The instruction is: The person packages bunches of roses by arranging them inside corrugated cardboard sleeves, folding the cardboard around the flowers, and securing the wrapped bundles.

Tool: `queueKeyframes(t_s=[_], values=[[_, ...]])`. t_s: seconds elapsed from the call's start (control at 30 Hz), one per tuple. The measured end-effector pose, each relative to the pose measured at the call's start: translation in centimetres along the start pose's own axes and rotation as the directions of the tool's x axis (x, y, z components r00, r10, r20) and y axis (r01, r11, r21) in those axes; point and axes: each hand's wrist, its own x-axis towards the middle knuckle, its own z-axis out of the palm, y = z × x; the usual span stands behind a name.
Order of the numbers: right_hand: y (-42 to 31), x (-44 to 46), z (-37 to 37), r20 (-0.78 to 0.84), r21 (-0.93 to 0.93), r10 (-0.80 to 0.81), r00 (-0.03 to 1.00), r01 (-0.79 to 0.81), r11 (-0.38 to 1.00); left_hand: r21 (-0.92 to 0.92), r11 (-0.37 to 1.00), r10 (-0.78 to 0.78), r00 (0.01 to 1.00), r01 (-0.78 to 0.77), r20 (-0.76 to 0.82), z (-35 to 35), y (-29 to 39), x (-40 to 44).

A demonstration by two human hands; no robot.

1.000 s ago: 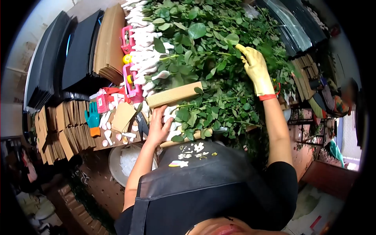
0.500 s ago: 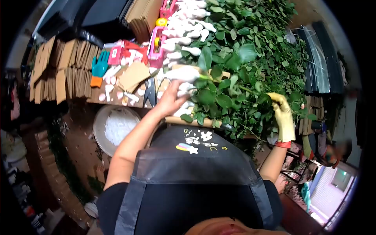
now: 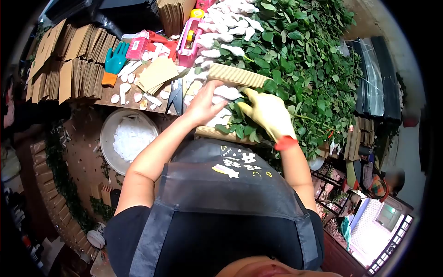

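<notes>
Between two strips of corrugated cardboard (image 3: pixel 237 75) lie several roses, their heads in white sleeves, stems pointing right. My bare left hand (image 3: pixel 207 105) rests at the left end of this bundle, thumb and fingers apart around the white-sleeved heads. My right hand (image 3: pixel 267 111), in a yellow glove with a red cuff, is at the neck of one white-sleeved rose head (image 3: pixel 227 93), thumb and forefinger closing on its stem. A large heap of leafy stems (image 3: pixel 300 60) with more white-sleeved heads (image 3: pixel 221 37) lies behind.
Black scissors (image 3: pixel 175 98), cardboard pieces (image 3: pixel 158 74), a teal glove (image 3: pixel 115 59) and a pink tape dispenser (image 3: pixel 188 44) lie on the table's left part. Folded cardboard (image 3: pixel 83 69) stands further left. A round bin (image 3: pixel 124 138) of white scraps is below the table edge.
My right hand has moved left from the stem ends to the neck of the rose head. The rose that was raised now lies lower among the others between the cardboard strips.
</notes>
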Motion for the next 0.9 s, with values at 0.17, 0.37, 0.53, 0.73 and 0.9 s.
queueKeyframes(t_s=[0.17,0.37,0.53,0.73,0.9], values=[[-1.2,2.2,0.3,0.022,0.032,0.131,0.991,-0.131,0.991,0.019,1.0,-0.012,0.999,0.013,-0.035,0.4,0.0,0.0],[0.4,3.3,4.0,-0.043,0.006,0.058,0.997,-0.058,0.998,-0.009,1.0,-0.014,0.995,0.014,-0.101,-0.1,1.3,0.1],[-0.2,3.2,3.4,-0.04,-0.01,0.079,0.996,-0.079,0.997,0.096,0.991,-0.087,0.991,0.097,-0.101,-2.0,3.1,1.1],[0.9,3.7,5.0,-0.125,-0.023,0.026,0.992,-0.029,0.999,-0.087,0.993,-0.094,0.966,0.075,-0.24,-2.6,3.5,0.2],[0.9,3.8,4.8,-0.128,0.001,0.037,0.991,-0.037,0.999,-0.421,0.907,-0.215,0.821,-0.034,-0.53,-6.1,3.1,-0.1]])
